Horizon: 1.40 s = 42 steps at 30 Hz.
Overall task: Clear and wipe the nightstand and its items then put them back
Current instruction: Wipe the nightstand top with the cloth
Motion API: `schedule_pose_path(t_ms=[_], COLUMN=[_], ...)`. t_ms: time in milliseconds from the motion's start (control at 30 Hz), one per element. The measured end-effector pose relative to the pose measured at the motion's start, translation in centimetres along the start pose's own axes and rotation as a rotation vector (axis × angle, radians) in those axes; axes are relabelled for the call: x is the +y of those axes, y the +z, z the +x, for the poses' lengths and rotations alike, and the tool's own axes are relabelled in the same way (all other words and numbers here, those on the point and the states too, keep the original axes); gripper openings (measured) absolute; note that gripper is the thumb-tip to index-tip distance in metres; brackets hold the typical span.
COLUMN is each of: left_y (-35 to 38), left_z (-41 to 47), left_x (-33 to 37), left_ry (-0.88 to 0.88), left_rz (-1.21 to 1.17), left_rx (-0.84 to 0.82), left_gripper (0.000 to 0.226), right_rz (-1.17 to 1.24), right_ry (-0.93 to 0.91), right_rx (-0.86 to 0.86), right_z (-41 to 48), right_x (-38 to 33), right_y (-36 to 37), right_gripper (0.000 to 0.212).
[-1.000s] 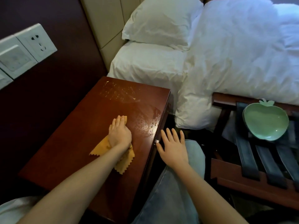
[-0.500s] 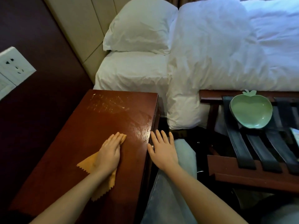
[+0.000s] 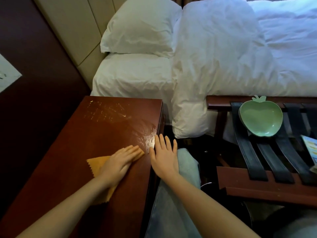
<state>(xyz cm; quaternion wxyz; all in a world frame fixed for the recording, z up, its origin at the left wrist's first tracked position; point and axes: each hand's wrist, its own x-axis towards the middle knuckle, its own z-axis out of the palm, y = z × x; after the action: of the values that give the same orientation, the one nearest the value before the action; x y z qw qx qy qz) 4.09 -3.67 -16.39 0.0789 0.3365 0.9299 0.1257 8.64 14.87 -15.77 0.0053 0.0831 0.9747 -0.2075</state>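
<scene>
Head view: a person's left hand (image 3: 120, 162) pressed flat, its grip open with fingers straight and together, on a mustard-yellow cloth (image 3: 97, 165) with zigzag-cut edges, spread on the glossy reddish-brown surface of the nightstand (image 3: 96, 134). A beaded wet patch (image 3: 148, 136) glistened just beyond the fingertips. The right hand (image 3: 163, 157), grip open and fingers fanned, sat at the surface's right edge. A smooth green apple-shaped dish (image 3: 260, 117) lay on the strapped wooden luggage rack (image 3: 257, 191) beside the rumpled white bed (image 3: 223, 57).
</scene>
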Motion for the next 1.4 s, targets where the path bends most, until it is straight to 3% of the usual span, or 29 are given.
schedule_pose_path(t_ms=[67,167,267,333,500,567,633,700,800,900,1000,1067,1133,1267,1400], left_y=[-0.6,-0.8,-0.2,0.5,0.3,-0.4,-0.8,-1.0,-0.5,0.3,0.5,0.0,-0.4,-1.1,-1.2], left_z=[0.6,3.1,5.7,6.6,3.6,2.6,2.7,3.4,4.9,5.2,2.8,0.7,-0.4,0.3,3.6], left_x=[-1.6,-1.7,0.5,2.3,2.0,-0.3,-2.1,-2.3,-0.2,2.3,2.4,0.7,-1.6,-4.6,-3.9], left_ry=[-0.165,-0.562,-0.728,-0.638,0.004,-0.03,-0.303,-0.562,-0.689,-0.496,-0.11,-0.006,-0.14,-0.649,-0.839], left_rz=[-0.026,-0.012,-0.018,-0.023,-0.037,-0.043,-0.039,-0.005,-0.002,-0.024,-0.03,-0.048,-0.069,0.006,0.002], left_rx=[0.101,0.24,0.303,0.314,0.069,0.06,0.15,0.223,0.278,0.286,0.104,0.028,0.093,0.271,0.32], left_gripper=[0.043,0.045,0.046,0.046,0.046,0.045,0.044,0.045,0.046,0.045,0.045,0.045,0.044,0.044,0.046], right_rz=[-0.002,-0.01,-0.009,-0.001,-0.018,-0.019,-0.013,-0.008,-0.017,-0.011,-0.022,-0.025,-0.025,-0.016,0.001], right_ry=[0.007,0.004,0.003,0.009,0.022,0.041,0.056,0.055,0.047,0.032,0.009,-0.006,-0.016,-0.037,-0.05], right_rx=[-0.019,-0.032,-0.019,-0.009,0.002,-0.012,-0.044,-0.059,-0.065,-0.044,-0.047,-0.058,-0.069,-0.087,-0.098], right_z=[-0.1,-0.2,-0.2,-0.1,0.1,0.2,0.2,0.0,0.0,-0.2,-0.3,-0.3,-0.3,-0.2,0.6], right_x=[-0.1,-0.2,-0.2,-0.1,0.3,0.6,0.7,0.7,0.3,-0.2,-0.3,-0.4,-0.5,-1.1,-1.8], right_y=[0.0,-0.1,-0.1,0.0,-0.2,-0.4,-0.5,-0.5,-0.4,-0.1,0.0,0.0,0.1,0.4,0.7], right_gripper=[0.088,0.088,0.088,0.088,0.085,0.071,0.057,0.055,0.059,0.084,0.088,0.088,0.087,0.082,0.077])
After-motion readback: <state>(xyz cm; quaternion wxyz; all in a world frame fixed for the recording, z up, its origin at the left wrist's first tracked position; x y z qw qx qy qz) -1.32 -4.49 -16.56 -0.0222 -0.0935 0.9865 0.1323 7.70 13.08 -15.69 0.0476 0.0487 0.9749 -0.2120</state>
